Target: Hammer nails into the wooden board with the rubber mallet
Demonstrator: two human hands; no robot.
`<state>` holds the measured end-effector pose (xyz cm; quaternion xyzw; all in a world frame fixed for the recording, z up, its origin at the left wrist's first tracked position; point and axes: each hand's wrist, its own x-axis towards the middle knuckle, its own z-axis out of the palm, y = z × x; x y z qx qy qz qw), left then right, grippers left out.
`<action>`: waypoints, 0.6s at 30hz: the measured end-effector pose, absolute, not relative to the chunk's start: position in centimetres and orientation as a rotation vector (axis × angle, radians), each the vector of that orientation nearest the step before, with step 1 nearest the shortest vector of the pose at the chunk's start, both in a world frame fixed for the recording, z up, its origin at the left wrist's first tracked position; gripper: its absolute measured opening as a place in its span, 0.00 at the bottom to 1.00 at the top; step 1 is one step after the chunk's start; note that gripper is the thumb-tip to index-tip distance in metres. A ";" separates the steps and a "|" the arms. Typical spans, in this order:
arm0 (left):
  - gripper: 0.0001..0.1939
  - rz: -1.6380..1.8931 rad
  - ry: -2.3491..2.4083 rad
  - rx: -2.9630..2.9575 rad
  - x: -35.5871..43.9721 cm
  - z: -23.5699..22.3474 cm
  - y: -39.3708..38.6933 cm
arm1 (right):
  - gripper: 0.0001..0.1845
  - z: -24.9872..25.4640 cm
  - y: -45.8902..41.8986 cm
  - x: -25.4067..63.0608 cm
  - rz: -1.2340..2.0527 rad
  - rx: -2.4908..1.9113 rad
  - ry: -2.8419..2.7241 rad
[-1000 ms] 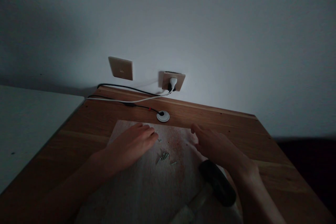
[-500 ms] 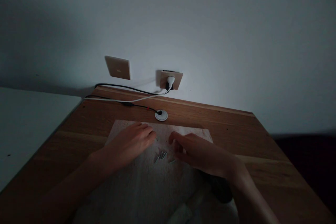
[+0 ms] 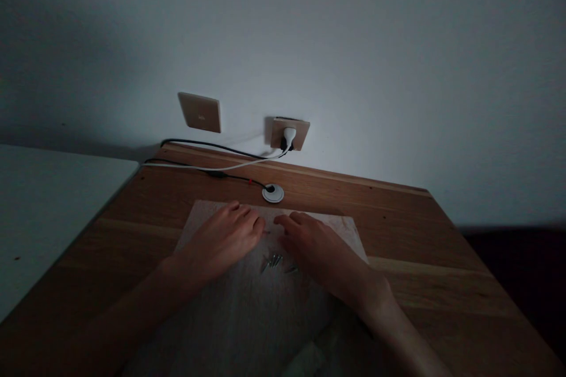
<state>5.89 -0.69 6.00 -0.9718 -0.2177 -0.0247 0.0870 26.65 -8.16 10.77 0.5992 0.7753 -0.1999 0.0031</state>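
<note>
My left hand (image 3: 225,235) rests on the far part of a pale wooden board (image 3: 239,318), its fingers curled together. A tiny metal piece, seemingly a nail (image 3: 267,232), pokes out at its fingertips. My right hand (image 3: 309,244) is just across from it, fingers bent but apart and reaching towards that nail; nothing shows in them, and the thumb is partly hidden. Between the hands and nearer to me, several loose nails (image 3: 276,260) lie in a small group. A hammer's handle (image 3: 309,359) shows dimly at the bottom; my right forearm covers its head.
The board lies on a brown wooden desk (image 3: 424,247) against a white wall. Behind it is a round cable grommet (image 3: 273,193). A white plug (image 3: 289,135) sits in a wall socket, with a white cord (image 3: 212,168) and black cables running left. A white panel (image 3: 57,206) borders the left side.
My right hand has come from the board's right side to the middle, close to my left fingertips. Its forearm now covers the hammer head. My left hand has stayed in place.
</note>
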 end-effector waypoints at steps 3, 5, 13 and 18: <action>0.05 -0.039 -0.653 -2.884 6.1 6.3 -0.9 | 0.13 9.9 -8.1 25.0 -0.513 1.850 2.420; 0.05 -0.031 -0.676 -2.886 6.1 6.7 -0.8 | 0.13 9.3 -8.1 24.2 -0.445 1.863 2.419; 0.07 -0.200 -0.787 -3.303 4.8 7.8 -0.5 | 0.10 8.4 -7.4 22.9 -0.367 1.928 2.391; 0.10 0.035 -0.849 -3.613 4.2 8.8 -1.6 | 0.09 8.8 -7.6 22.5 -0.396 1.918 2.390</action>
